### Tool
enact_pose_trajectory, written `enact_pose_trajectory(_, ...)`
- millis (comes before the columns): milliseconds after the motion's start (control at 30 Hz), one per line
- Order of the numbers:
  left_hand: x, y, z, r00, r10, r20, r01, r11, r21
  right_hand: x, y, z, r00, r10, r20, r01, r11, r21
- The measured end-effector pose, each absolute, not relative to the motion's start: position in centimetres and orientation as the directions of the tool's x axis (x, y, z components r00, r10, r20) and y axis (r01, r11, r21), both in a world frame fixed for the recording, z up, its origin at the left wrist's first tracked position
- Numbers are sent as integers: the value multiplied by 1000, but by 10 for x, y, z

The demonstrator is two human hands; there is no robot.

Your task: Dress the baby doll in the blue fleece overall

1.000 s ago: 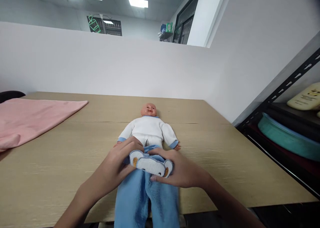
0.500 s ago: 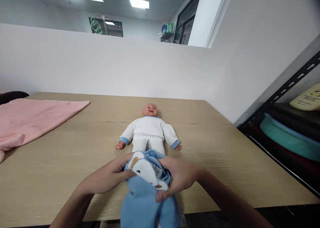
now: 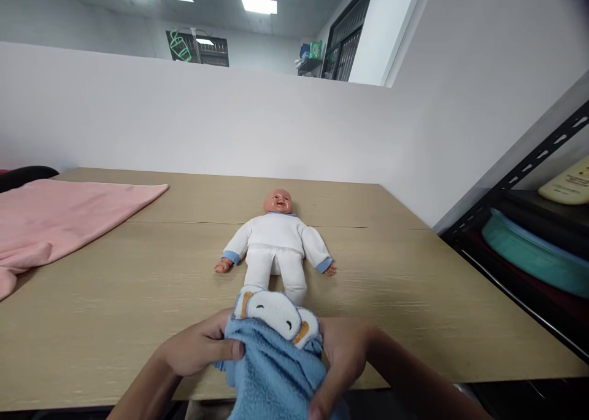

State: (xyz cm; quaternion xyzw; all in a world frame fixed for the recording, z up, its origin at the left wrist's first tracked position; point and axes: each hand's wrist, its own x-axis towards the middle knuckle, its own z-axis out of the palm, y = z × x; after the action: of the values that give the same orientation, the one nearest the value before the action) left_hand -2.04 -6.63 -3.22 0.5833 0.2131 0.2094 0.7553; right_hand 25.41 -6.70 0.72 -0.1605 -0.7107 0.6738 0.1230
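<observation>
A baby doll [image 3: 276,242] in a white suit with blue cuffs lies on its back in the middle of the wooden table [image 3: 138,297], head away from me. Its legs are bare of the blue fleece trousers [image 3: 276,365], which carry a white animal patch at the waistband. My left hand [image 3: 202,346] grips the left side of the waistband, fingers curled into the fleece. On the right side my right hand [image 3: 340,358] clutches the bunched fabric. Both hands are near the table's front edge, just below the doll's feet.
A pink cloth [image 3: 59,214] lies spread at the table's left. To the right stands a black metal shelf [image 3: 519,180] holding a teal round object [image 3: 534,254] and a pale yellow item [image 3: 568,186]. A white partition wall runs behind the table.
Both hands have pulled the blue trousers toward me, off the doll's hips and legs. The doll's white legs are now uncovered, and the fleece has bunched up at the table's front edge.
</observation>
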Motion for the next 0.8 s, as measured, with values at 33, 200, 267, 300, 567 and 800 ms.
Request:
enact_pose_trajectory(33,-21,-68,-38,798,595,-98,-59,239,969,253,-67,8,-928,372,-32,47,31,-998)
enact_pose_trajectory(200,-23,-83,-53,715,662,-224,-55,373,926,259,-77,-8,-861,498,-101,-10,-214,-977)
enact_pose_trajectory(267,-21,-91,-55,676,690,-259,-95,430,898,261,-82,-15,-806,578,-126,-37,-262,-964)
enact_pose_trajectory(300,-19,-94,-55,680,688,-254,-121,447,887,261,-84,-17,-792,593,-143,-37,-281,-959)
enact_pose_trajectory(567,-2,-113,-36,741,655,-149,-179,407,896,242,-97,-4,-799,593,-94,-73,-252,-965)
enact_pose_trajectory(800,9,-119,-52,362,888,-282,139,248,959,223,-117,-14,-225,974,-13,555,117,-824)
